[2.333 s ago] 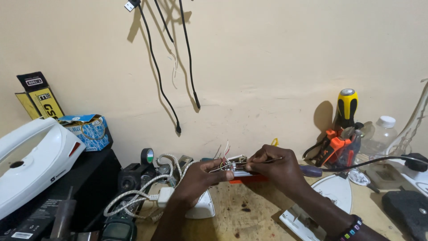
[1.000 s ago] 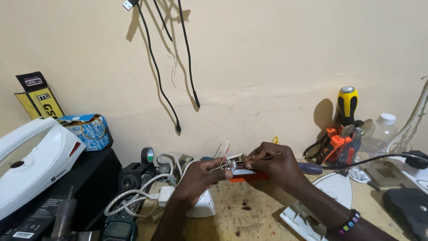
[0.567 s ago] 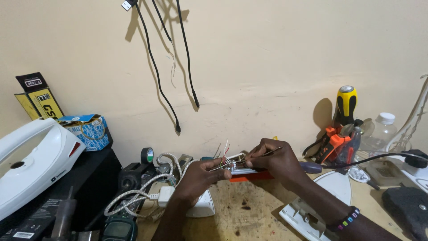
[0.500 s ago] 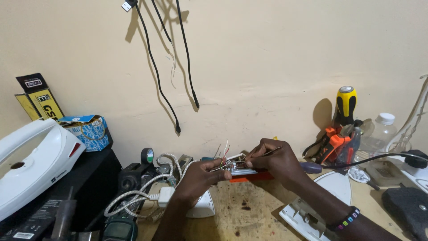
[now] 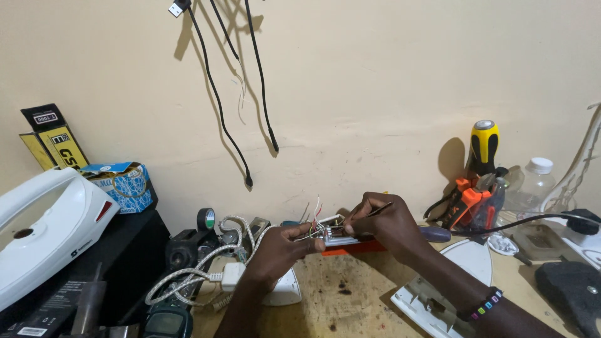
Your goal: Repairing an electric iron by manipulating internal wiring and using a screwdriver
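Note:
My left hand [image 5: 280, 249] pinches a small white electrical part [image 5: 330, 235] with thin coloured wires sticking up from it, held above the wooden bench. My right hand [image 5: 383, 223] grips a slim dark tool [image 5: 369, 215] like a pen, its tip at the wired part. An orange piece [image 5: 360, 248] lies just under the two hands. A beaded bracelet [image 5: 481, 305] is on my right wrist.
A white clothes iron [image 5: 47, 231] rests on a black box at the left. A braided cord [image 5: 206, 263], tape roll [image 5: 207, 219], iron soleplate [image 5: 463, 275], yellow-handled screwdriver [image 5: 484, 145], orange pliers [image 5: 469, 199], plastic bottle [image 5: 532, 184] and black cables [image 5: 219, 94] on the wall surround the bench.
My hands have stayed almost in place; the right hand shifted slightly as the tool works at the wired part. Nothing else has moved.

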